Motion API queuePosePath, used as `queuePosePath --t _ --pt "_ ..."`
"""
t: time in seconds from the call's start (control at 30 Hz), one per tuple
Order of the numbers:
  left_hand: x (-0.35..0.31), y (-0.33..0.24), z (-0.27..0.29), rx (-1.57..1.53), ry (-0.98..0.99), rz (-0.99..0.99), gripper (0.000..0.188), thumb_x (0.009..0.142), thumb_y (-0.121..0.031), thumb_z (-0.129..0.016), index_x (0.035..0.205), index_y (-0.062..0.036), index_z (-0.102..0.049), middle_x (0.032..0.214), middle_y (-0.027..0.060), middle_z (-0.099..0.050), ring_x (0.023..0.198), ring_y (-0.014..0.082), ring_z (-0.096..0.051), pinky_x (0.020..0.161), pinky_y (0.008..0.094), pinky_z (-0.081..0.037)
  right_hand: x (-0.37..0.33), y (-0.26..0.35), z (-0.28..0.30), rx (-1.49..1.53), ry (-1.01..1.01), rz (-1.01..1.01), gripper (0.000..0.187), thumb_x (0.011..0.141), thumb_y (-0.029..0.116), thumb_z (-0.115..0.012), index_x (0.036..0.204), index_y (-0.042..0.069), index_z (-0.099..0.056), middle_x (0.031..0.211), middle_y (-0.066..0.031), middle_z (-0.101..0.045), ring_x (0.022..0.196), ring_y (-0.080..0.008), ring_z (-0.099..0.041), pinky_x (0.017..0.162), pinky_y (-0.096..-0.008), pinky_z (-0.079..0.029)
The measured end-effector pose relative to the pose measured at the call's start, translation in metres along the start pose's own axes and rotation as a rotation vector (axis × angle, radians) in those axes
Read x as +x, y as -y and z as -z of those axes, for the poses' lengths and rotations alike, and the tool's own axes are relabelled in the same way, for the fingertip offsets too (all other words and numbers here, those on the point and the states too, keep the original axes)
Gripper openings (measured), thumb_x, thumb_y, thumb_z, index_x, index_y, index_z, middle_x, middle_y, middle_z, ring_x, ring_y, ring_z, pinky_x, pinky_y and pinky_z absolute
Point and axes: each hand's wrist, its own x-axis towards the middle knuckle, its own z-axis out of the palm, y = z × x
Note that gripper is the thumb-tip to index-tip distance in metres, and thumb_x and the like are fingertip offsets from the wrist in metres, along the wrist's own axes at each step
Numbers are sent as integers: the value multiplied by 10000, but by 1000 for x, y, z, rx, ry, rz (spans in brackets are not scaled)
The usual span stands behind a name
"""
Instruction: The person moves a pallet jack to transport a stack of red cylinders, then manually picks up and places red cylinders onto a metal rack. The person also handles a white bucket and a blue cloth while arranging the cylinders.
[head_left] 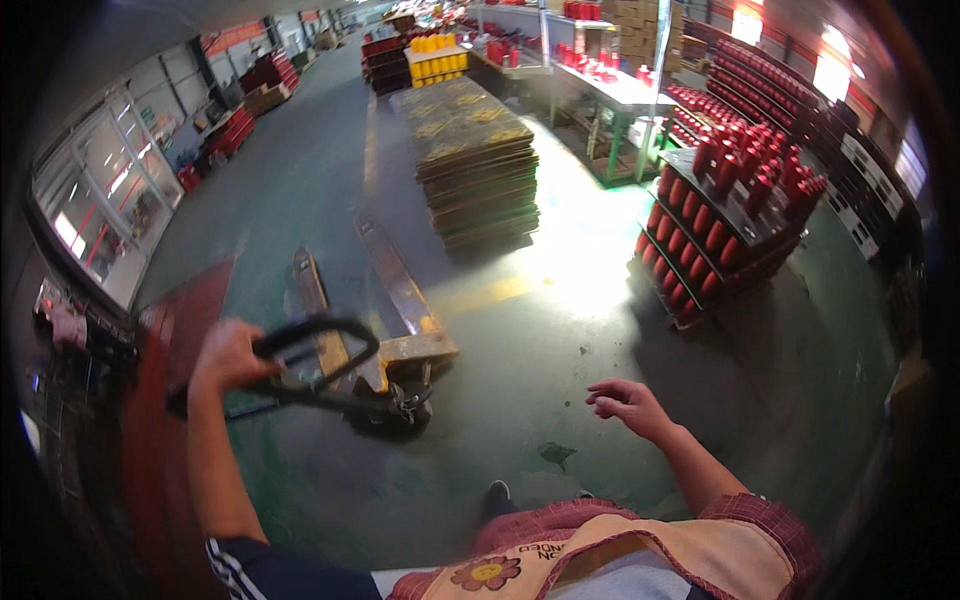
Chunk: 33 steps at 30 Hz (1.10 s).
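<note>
My left hand [232,356] is closed round the black loop handle [345,378] of a pallet jack, blurred a little by motion. The worn yellow pallet jack [420,347] stands on the floor at my front left, its two forks pointing away from me. Beyond the fork tips and to their right rises a tall stack of flat brown boards [482,190]. My right hand [630,405] hangs in the air over the floor, fingers loosely bent and apart, touching nothing.
At the right stands a tiered rack [700,245] of red cylinders, with more standing on top. Behind it are a white-topped workbench [615,88] and long red-filled shelves [760,85]. Yellow cylinders [438,62] sit beyond the boards. Glazed doors [105,190] line the left wall.
</note>
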Motion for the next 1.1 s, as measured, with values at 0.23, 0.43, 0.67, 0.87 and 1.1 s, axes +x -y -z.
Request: queuePosePath --t 0.23,0.43,0.67,0.87,1.1 --pt "-180 -128 -99 -447 406 -146 367 657 -379 -796 865 -92 -698 694 129 -647 658 285 -649 631 373 -485 -40 -15 -27 -89 242 376 390 947 246 -598 1298 80 -560 1288 -104 -584 1155 -209 -560 979 -362 -461" --pt "-291 -292 -204 -219 254 134 474 628 -473 -802 956 -147 -698 804 110 -694 791 319 -670 693 429 -510 -91 -34 -80 -373 484 779 436 958 359 -546 1327 127 -538 1355 -114 -533 1264 -308 -473 1080 -423 -354" --pt "-341 -412 -258 -332 252 271 455 690 -458 -752 1079 -227 -695 986 78 -711 986 289 -648 837 408 -492 -190 -105 -69 -913 538 617 460 948 517 -418 970 142 -684 974 -79 -680 1068 -270 -582 987 -573 -326" --pt "-380 -412 -265 -525 327 303 423 730 -381 -734 1086 -155 -696 991 79 -714 961 266 -661 859 386 -488 -237 -118 -77 -880 490 501 379 928 473 -477 924 149 -672 936 -62 -671 1056 -264 -554 975 -561 -313" --pt "-423 -360 -289 -688 166 -274 907 588 -286 -881 1372 -86 -471 1466 159 -384 1322 335 -361 1074 425 -356 -340 -128 -86 -752 438 433 381 934 439 -499 893 93 -654 948 -68 -652 1009 -281 -553 762 -455 -500"
